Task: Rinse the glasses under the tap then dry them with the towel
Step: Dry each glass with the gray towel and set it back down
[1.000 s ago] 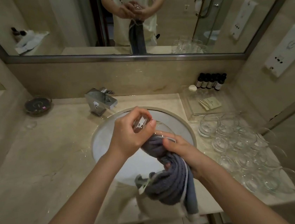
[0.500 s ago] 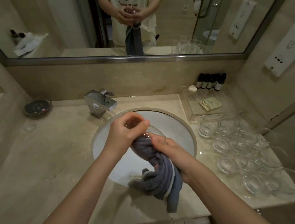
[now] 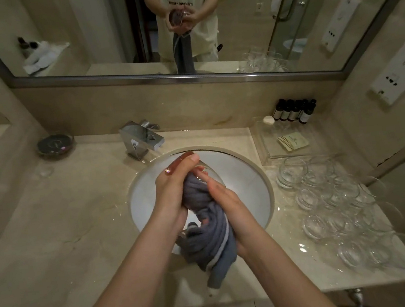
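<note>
Beige marble-look vanity counter [image 3: 62, 235], glossy and veined, dotted with water near the basin. Set into it, a round white sink [image 3: 246, 173] with a smooth bowl. Behind the sink, a square chrome tap [image 3: 141, 138]. Above, a wide metal-framed mirror [image 3: 269, 19] reflecting a person in a cream T-shirt. On the right wall, a white socket panel [image 3: 399, 75].

Over the sink, a clear glass [image 3: 211, 175], mostly hidden, stuffed with a grey ribbed towel [image 3: 205, 231] with a pale stripe, twisted and hanging down past the counter edge. Left hand [image 3: 173, 192] wrapped around the glass from the left, fingers curled over its far side. Right hand [image 3: 224, 201] gripping the bunched towel, fingers curled and pushed toward the mouth of the glass.

On the right of the counter, a crowded cluster of clear round glasses [image 3: 341, 203], touching one another. Behind them, a clear shallow tray [image 3: 263, 146] holding a folded pale packet [image 3: 292, 141]. At the wall, a row of small dark bottles [image 3: 295, 111] and a white rounded object [image 3: 268, 120]. Far left, a dark round dish [image 3: 55, 146]; contents unclear.
</note>
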`<control>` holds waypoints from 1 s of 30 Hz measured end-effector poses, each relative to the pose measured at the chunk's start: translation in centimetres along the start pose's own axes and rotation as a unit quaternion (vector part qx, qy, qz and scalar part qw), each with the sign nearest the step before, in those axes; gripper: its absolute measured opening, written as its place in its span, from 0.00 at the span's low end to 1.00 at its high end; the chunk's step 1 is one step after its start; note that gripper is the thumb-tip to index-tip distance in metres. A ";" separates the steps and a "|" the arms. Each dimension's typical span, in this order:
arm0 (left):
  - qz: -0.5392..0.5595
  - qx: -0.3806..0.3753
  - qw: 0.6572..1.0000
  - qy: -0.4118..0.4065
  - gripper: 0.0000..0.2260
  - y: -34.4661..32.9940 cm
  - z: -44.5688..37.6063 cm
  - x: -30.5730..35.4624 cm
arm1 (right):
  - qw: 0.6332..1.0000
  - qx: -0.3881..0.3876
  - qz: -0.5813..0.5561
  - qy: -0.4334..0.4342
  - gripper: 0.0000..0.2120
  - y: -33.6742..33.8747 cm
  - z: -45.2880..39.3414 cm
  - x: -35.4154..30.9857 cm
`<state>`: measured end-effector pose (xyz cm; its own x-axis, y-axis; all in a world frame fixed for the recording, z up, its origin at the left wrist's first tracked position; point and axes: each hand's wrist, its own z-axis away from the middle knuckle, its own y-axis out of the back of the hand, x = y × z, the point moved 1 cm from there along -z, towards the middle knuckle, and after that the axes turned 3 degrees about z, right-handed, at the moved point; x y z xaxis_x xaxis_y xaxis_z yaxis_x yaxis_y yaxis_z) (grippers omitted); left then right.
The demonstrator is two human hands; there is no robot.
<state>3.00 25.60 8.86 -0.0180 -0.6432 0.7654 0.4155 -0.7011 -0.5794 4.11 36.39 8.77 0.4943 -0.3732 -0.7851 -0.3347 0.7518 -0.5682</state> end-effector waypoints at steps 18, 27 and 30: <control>-0.188 0.074 0.977 0.071 0.11 4.3 1.0 -0.5 | 0.925 -0.097 0.364 -0.039 0.19 1.9 -0.6 0.9; -0.185 0.029 0.978 -0.090 0.15 6.9 1.4 -0.9 | 0.983 -0.089 0.089 -0.132 0.15 1.0 -0.8 1.5; -0.243 0.008 0.964 0.106 0.21 6.7 1.4 1.8 | 0.970 -0.108 0.193 -0.099 0.15 0.9 -1.0 1.4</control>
<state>7.03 20.16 6.75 -0.3994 -0.2897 0.8698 0.3249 -0.9319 -0.1612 3.70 35.96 6.89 0.4363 0.0419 -0.8988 -0.6760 0.6745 -0.2967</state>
